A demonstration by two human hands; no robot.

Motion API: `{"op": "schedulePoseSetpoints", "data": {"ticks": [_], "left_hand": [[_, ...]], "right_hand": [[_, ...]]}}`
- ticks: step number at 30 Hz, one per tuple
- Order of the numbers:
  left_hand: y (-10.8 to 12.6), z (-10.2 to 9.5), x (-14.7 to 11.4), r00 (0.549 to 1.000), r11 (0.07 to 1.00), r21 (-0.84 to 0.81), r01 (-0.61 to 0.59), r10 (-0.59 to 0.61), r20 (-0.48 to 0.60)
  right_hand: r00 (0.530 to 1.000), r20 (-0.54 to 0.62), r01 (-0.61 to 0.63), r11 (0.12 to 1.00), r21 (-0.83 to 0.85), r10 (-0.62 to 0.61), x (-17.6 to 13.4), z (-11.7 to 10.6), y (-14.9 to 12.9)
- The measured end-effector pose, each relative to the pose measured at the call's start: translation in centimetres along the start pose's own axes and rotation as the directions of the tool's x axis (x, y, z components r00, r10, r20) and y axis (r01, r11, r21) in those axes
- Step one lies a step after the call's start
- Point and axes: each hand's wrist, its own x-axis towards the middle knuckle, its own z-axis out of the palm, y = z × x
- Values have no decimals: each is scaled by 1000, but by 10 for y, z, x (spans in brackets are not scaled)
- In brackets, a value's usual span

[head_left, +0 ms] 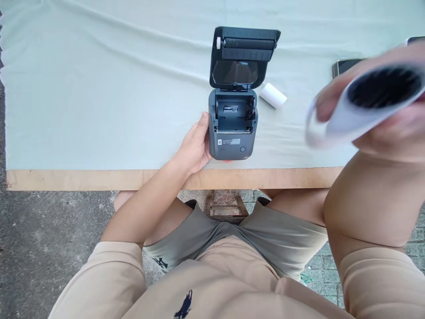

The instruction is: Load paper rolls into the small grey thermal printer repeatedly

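Observation:
A dark grey label printer (232, 148) stands on the cloth near the table's front edge. Its black lid (244, 53) is swung up, and no roll shows in its paper bay. My left hand (196, 146) grips the printer's left side, thumb along the edge and the other fingers mostly hidden. Raised at the right, close to the camera, my right hand (388, 137) is closed around what looks like a white paper roll (341, 113) with a dark middle, smeared by motion. A small white cylinder (272, 95) lies just right of the printer.
A pale green cloth (99, 97) with shallow creases covers the table, leaving a bare wooden front edge (83, 179). Behind my right hand lies a dark phone-like object (347, 66), partly hidden. Another dark corner (415, 40) shows at the far right. A wooden stool (227, 210) is under the table.

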Motion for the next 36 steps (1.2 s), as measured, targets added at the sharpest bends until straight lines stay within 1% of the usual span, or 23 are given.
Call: {"op": "schedulePoseSetpoints", "data": {"ticks": [1, 2, 3, 4, 5, 7, 9, 10, 11, 14, 15, 16, 17, 19, 23, 25, 27, 29, 31, 34, 36], "left_hand": [[-1, 1, 0, 1000, 1000, -3, -9, 9, 4], [-2, 1, 0, 1000, 1000, -8, -21, 21, 7], [-4, 2, 0, 999, 999, -15, -35, 35, 4], [-5, 2, 1, 999, 999, -22, -48, 48, -3], [-7, 3, 1, 998, 998, -28, -58, 58, -15], [-9, 3, 2, 997, 997, -34, -68, 66, -36], [-9, 3, 2, 997, 998, -27, -63, 62, -44], [-9, 3, 2, 997, 998, -19, -58, 57, -45], [-9, 3, 1, 997, 998, -12, -56, 55, -45], [-8, 4, 0, 998, 999, -2, -52, 52, -40], [-8, 4, 0, 998, 999, -1, -52, 52, -34], [-8, 4, 0, 998, 999, 1, -52, 52, -29], [-8, 4, 0, 998, 999, 4, -53, 53, -27], [-8, 5, 0, 998, 998, 7, -59, 59, -35], [-7, 5, 0, 996, 998, -2, -64, 64, -63], [-5, 6, 0, 997, 998, 3, -57, 57, -57], [-4, 6, -1, 998, 999, 13, -43, 43, -42], [-4, 6, -2, 999, 1000, 16, -26, 26, -35], [-4, 5, -1, 999, 1000, 15, -24, 24, -40], [-8, 3, 1, 997, 998, 19, -58, 59, -39], [-10, 1, 3, 996, 997, 23, -80, 81, -40]], "right_hand": [[970, 196, 142, 989, 40, -147, -1, 8, -4], [883, 401, 241, 969, 59, -244, 0, 16, -6], [812, 523, 280, 959, 43, -260, 2, 24, -7], [760, 579, 341, 940, 34, -296, 5, 31, -7], [746, 593, 384, 923, -10, -304, 8, 37, -6], [751, 572, 454, 887, -87, -329, 13, 44, -3], [756, 570, 476, 868, -140, -323, 15, 45, 0], [745, 591, 474, 869, -143, -309, 15, 43, 1], [725, 621, 470, 873, -130, -298, 14, 42, 1], [633, 722, 463, 884, -63, -280, 12, 39, 2], [609, 742, 468, 882, -50, -281, 11, 39, 2], [594, 753, 474, 880, -45, -281, 11, 40, 3], [594, 754, 478, 877, -51, -280, 10, 40, 3], [620, 734, 485, 870, -82, -277, 10, 42, 4], [706, 659, 507, 834, -218, -258, 10, 43, 4], [743, 619, 525, 795, -303, -255, 11, 44, 5], [773, 568, 552, 741, -382, -283, 11, 46, 9], [786, 514, 586, 677, -445, -343, 12, 48, 13], [785, 478, 612, 620, -492, -395, 12, 50, 17], [784, 438, 621, 554, -555, -440, 11, 52, 20], [784, 413, 619, 525, -584, -464, 10, 53, 23]]}}
